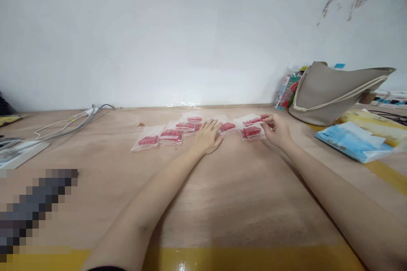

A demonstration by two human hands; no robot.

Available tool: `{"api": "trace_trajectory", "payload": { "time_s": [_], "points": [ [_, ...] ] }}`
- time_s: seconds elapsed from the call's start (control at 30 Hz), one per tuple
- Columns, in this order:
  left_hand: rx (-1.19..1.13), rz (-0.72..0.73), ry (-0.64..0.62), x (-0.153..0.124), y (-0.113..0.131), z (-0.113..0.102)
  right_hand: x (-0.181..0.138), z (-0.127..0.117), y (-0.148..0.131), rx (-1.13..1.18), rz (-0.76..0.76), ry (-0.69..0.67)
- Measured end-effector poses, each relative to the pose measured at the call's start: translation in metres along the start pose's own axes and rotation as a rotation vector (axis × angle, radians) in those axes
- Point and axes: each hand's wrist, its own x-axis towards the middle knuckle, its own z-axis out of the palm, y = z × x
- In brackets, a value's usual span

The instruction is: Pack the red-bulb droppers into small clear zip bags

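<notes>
Several small clear plastic bags with red pieces inside lie in a row across the table, some overlapping. My left hand [207,136] rests flat over the middle of the row, fingers stretched out and partly covering a bag. At the right end, my right hand [276,129] pinches the edge of a clear bag of red pieces [252,121], which lies over another bag [251,132]. Between my hands sits a further bag [227,126]. Left of my left hand are a bag at the far end [148,139] and overlapping ones [171,135].
A grey bag with a cord [333,93] stands at the back right, beside a colourful package [286,89]. Nearer lie a blue tissue pack [352,142] and a yellow pack [365,120]. Cables [73,127] and a power strip [28,152] are at left. A wall [159,42] borders the table.
</notes>
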Motion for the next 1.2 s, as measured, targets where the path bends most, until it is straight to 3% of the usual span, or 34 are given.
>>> {"api": "trace_trajectory", "payload": {
  "time_s": [0.17, 0.23, 0.3, 0.4, 0.6, 0.67, 0.87, 1.0, 1.2],
  "points": [
    [-0.04, 0.053, -0.141, 0.013, 0.003, 0.008, -0.009, -0.009, 0.01, -0.063, -0.004, -0.32],
    [-0.054, 0.069, -0.176, 0.005, 0.002, 0.003, -0.008, -0.01, 0.002, -0.127, 0.004, -0.311],
    [-0.069, 0.084, -0.198, -0.008, 0.0, -0.006, -0.007, -0.008, -0.011, -0.222, -0.027, -0.202],
    [-0.092, 0.114, -0.208, -0.033, -0.003, -0.021, -0.009, 0.002, -0.04, -0.34, -0.14, -0.101],
    [-0.158, 0.116, -0.153, -0.089, -0.016, -0.051, -0.026, 0.031, -0.094, -0.32, -0.489, -0.431],
    [-0.202, 0.097, -0.144, -0.102, -0.018, -0.058, -0.031, 0.038, -0.102, -0.318, -0.588, -0.475],
    [-0.236, 0.064, -0.08, -0.105, -0.014, -0.062, -0.04, 0.049, -0.108, -0.337, -0.781, -0.443],
    [-0.277, 0.144, 0.018, -0.096, -0.011, -0.053, -0.042, 0.051, -0.109, -0.364, -0.762, -0.395],
    [-0.318, 0.181, 0.046, -0.082, -0.007, -0.036, -0.043, 0.049, -0.107, -0.427, -0.747, -0.337]
  ]
}}
